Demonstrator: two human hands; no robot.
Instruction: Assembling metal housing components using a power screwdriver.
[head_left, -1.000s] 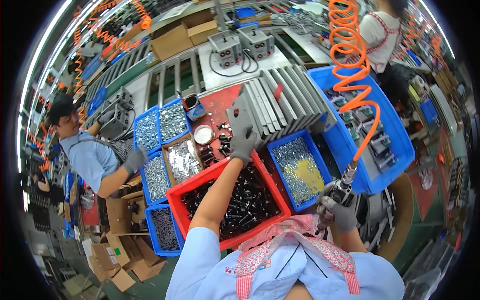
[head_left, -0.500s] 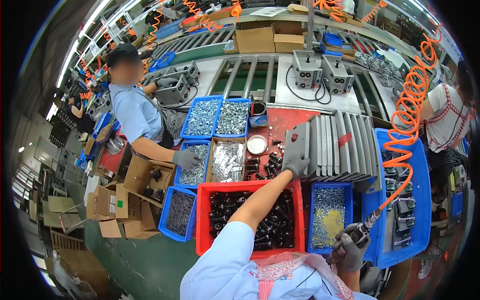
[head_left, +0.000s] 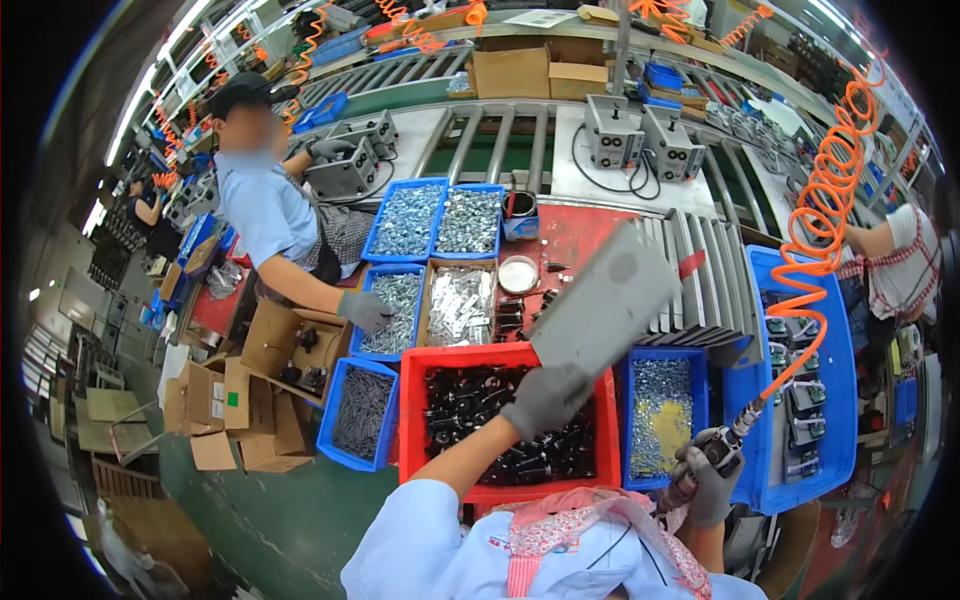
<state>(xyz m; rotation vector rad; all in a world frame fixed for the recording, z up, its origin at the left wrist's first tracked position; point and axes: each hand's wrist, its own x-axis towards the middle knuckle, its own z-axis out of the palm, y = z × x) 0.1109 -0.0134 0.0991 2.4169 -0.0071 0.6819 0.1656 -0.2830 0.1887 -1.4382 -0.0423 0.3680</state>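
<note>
My gloved left hand (head_left: 548,402) grips a flat grey metal panel (head_left: 612,300) by its near corner. The panel tilts above the red bin (head_left: 408,420), which is full of black parts (head_left: 470,400). Behind it a row of similar grey panels (head_left: 705,280) stands on edge. At the right, my gloved right hand (head_left: 712,480) is wrapped round a pneumatic screwdriver (head_left: 716,450), joined to an orange coiled air hose (head_left: 800,365). Close to that hand is a blue bin (head_left: 660,410) of small metal fasteners with a yellow patch.
Blue bins of fasteners (head_left: 405,222) and a carton of flat white pieces (head_left: 462,305) stand left of centre. A co-worker's gloved hand (head_left: 366,311) reaches into one bin. A large blue tub (head_left: 745,480) holds assemblies at right. Grey boxy units (head_left: 612,135) stand by the rollers.
My left hand has drawn the grey panel away from the row, toward me and over the red bin. My right hand keeps hold of the screwdriver, nearly in place.
</note>
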